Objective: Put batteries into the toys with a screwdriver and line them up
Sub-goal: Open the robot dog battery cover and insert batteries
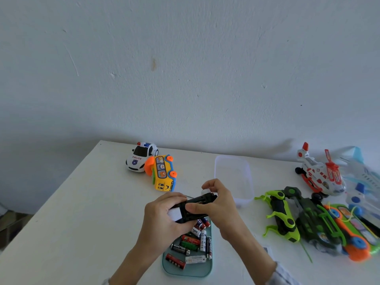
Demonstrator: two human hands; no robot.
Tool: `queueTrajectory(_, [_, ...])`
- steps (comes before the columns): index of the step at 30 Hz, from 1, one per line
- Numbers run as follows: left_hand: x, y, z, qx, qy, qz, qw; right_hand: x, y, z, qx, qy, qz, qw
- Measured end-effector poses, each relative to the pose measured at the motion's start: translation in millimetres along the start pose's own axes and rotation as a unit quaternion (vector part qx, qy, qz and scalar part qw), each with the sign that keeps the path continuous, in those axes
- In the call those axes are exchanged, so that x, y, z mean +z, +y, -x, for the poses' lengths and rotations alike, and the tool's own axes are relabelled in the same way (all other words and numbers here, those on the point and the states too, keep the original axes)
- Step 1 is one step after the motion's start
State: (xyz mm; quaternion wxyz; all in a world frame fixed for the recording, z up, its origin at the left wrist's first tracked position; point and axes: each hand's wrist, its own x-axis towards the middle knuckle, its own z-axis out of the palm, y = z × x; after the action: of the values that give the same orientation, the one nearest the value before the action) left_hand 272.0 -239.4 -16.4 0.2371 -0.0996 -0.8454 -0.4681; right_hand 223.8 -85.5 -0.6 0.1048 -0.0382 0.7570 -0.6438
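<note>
yellow bus (163, 175), teal tray (187, 270), green batteries (189, 244)

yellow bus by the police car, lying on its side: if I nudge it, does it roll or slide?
The yellow bus lies on its side with its orange wheels off the table, so it would probably slide, not roll. It looks like hollow moulded plastic, likely light and stiff. It lies against the police car, so a push that way may shift both.

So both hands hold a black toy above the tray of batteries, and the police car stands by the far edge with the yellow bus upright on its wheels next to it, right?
Not quite. The head view shows the yellow bus lying on its side, wheels pointing sideways, not upright. The rest holds: the left hand and right hand hold the black toy above the tray of batteries, and the police car stands beside the bus.
</note>
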Motion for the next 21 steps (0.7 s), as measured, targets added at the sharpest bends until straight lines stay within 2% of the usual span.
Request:
queueTrajectory(3, [1.7,0.0,1.5,-0.059,-0.011,0.024,0.998,-12.0,1.1,-0.3,0.006,-0.022,0.048,0.999])
queueTrajectory(7, [5.8,-2.2,4.9,-0.199,-0.016,0.080,0.977,-52.7,1.3,-3.5,0.024,-0.038,0.140,0.989])
queueTrajectory(11, [8.3,-10.4,8.6,-0.323,-0.004,0.234,0.917,-97.1,18.6,12.8,0.052,-0.105,0.293,0.949])
queueTrajectory(13, [10.2,-14.5,8.4,-0.367,-0.001,0.310,0.877,-112.3,35.9,27.4,0.072,-0.151,0.370,0.914])
queueTrajectory(16, [11.1,-11.7,5.1,-0.398,-0.009,0.369,0.839,-122.5,60.7,45.1,0.064,-0.190,0.523,0.829])
queueTrajectory(17, [11.8,-10.7,4.8,-0.401,-0.018,0.386,0.831,-122.7,66.0,48.5,0.054,-0.187,0.552,0.811])
queueTrajectory(19, [13.3,-10.4,4.2,-0.393,-0.038,0.413,0.821,-120.7,71.5,52.6,0.052,-0.162,0.560,0.811])
queueTrajectory(21, [15.2,-8.0,3.5,-0.385,-0.062,0.400,0.829,-118.1,72.3,52.9,0.057,-0.130,0.532,0.835])
